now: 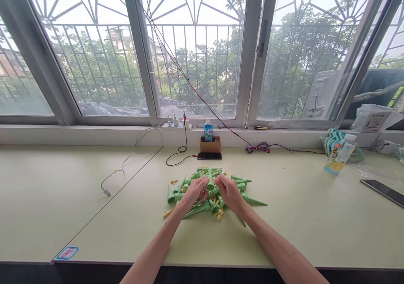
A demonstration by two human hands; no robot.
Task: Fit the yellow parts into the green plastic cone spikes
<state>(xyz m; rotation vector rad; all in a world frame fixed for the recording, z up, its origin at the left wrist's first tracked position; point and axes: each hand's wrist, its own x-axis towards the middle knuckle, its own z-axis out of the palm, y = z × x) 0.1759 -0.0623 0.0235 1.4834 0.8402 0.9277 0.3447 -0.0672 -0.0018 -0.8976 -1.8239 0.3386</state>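
Observation:
Over a pile of green plastic spikes (197, 208), my left hand (195, 192) holds one green spike (210, 185) with its wide, open end toward me. My right hand (229, 192) is close beside it on the right, fingers curled and pinched together near that spike. What the right fingertips grip, if anything, is too small and covered to make out. Small yellow T-shaped plastic pieces (167, 213) lie among the spikes and at the pile's left edge. Both hands cover part of the pile.
Behind the pile, a phone (209, 156) lies before a cardboard box (211, 146) and a blue bottle (208, 130). A coiled cable (258, 147) lies right of them; a white cable (107, 191) lies left. At right are a drink bottle (340, 155) and a dark phone (383, 192).

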